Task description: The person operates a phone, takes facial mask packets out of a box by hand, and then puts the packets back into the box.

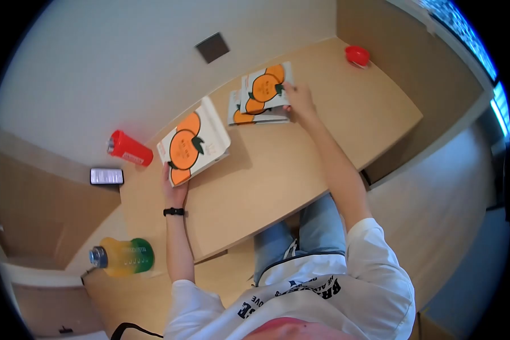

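Note:
My left hand is closed on the lower end of a white carton printed with oranges. The carton is tilted, and a white flap stands out along its upper right side. Farther back, my right hand grips the right edge of a flat white packet with the same orange print. Beneath that packet lies another orange-printed packet, partly hidden by it. I cannot tell whether the upper packet is lifted clear of the lower one.
A red bottle lies near the table's left edge, close to a phone. A yellow-green jug is at lower left. One red bowl sits in the far right corner. Wall and partition border the table.

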Available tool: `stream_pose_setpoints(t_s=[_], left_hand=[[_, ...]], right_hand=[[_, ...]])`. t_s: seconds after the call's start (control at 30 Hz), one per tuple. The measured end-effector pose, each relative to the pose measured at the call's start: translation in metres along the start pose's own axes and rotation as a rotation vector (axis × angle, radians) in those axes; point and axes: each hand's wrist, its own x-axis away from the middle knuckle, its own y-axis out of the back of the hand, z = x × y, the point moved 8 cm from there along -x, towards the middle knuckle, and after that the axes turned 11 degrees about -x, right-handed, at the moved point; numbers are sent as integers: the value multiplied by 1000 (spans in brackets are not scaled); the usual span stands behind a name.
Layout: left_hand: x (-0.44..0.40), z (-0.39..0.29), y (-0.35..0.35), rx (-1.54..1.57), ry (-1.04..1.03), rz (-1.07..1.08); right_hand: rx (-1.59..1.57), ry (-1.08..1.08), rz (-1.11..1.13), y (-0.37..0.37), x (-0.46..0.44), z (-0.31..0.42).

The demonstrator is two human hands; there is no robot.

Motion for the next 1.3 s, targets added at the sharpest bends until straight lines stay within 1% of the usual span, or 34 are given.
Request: stream_pose_setpoints(t_s=[0.03, 0.13, 0.23, 0.27, 0.3, 0.37, 0.47, 0.57, 0.6, 0.7, 0.8, 0.9, 0.93, 0.97, 1.03, 1.07, 1.1, 1.17, 1.2, 1.23, 1.3], left_hand=[[0, 3, 2, 15, 14, -19], [1, 6, 5, 61, 44, -21], [6, 0, -11, 68, 37, -18], [9, -4, -18, 69, 39, -31], [9, -4, -19, 67, 33, -48], [10, -5, -15, 55, 28, -85], [10, -5, -12, 111, 7, -114], [4, -2, -3, 178, 6, -94], [4, -4, -5, 165, -1, -97], [5, -3, -4, 126, 8, -103], [5, -3, -3, 136, 22, -67], [4, 3, -2, -33, 12, -63], [5, 0, -7, -160, -33, -83], [6, 0, -10, -149, -34, -94], [13, -4, -23, -136, -20, -114], [11, -2, -17, -96, -9, -79], [12, -3, -18, -10, -14, -64], [15, -10, -23, 170, -31, -34], [10, -8, -5, 166, -58, -111], [8, -8, 2, 173, -70, -123], [7, -7, 7, 182, -84, -129]], right_hand=[[-344, -172, 39, -11, 0, -13], [-571, -165, 75, -42, 21, -11], [-391, -122, 245, -80, 50, 6], [-256, -87, 328, -92, 56, 1], [-187, -74, 429, -100, 64, 8], [-218, -101, 476, -111, 72, 3], [-441, -179, 230, -91, 64, 3], [-709, -145, 81, -72, 50, 5], [-720, -181, 61, -69, 48, 5], [-601, -143, 120, -71, 49, 6], [-206, 0, 286, -88, 60, 12], [-116, 53, 511, -112, 78, 18], [-55, 62, 591, -120, 85, 20], [-51, 79, 713, -130, 92, 14], [23, 488, 839, -146, 119, 35], [-21, 391, 799, -143, 115, 28], [-62, 292, 757, -138, 112, 40], [123, 204, 572, -120, 101, 60], [347, 215, 428, -102, 90, 73], [568, 234, 282, -84, 77, 82], [767, 234, 72, -51, 53, 73]])
